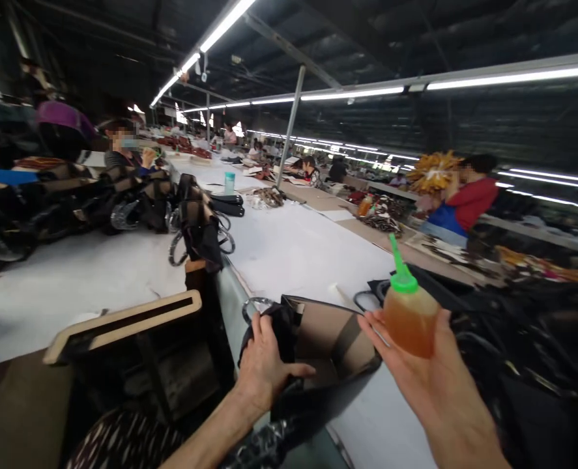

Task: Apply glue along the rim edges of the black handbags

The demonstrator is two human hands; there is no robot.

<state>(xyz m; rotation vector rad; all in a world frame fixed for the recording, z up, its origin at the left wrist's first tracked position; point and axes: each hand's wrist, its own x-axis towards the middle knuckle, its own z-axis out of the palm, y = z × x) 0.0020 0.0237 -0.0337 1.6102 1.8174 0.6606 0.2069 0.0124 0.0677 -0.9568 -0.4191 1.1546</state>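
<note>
A black bag [328, 397] with a tan lining sits tilted at the table's front edge, its mouth turned up toward me. My left hand [262, 365] grips the bag's left side, fingers over the dark outer part and thumb reaching across the opening. In my right hand [430, 371] is a squeeze bottle [410, 319] with a green nozzle cap, part full of amber liquid. That hand cradles it from below, fingertips beside the bag's right rim. A plastic-wrapped ring handle [257, 303] shows behind my left fingers.
White sheeting [298, 241] covers the long table. Several black bags [198, 221] line the left side, near a wooden-edged stool or frame [146, 319]. Dark bag parts [513, 345] are heaped at right. A turquoise cup [229, 182] stands further back. A person in red [474, 202] works at right.
</note>
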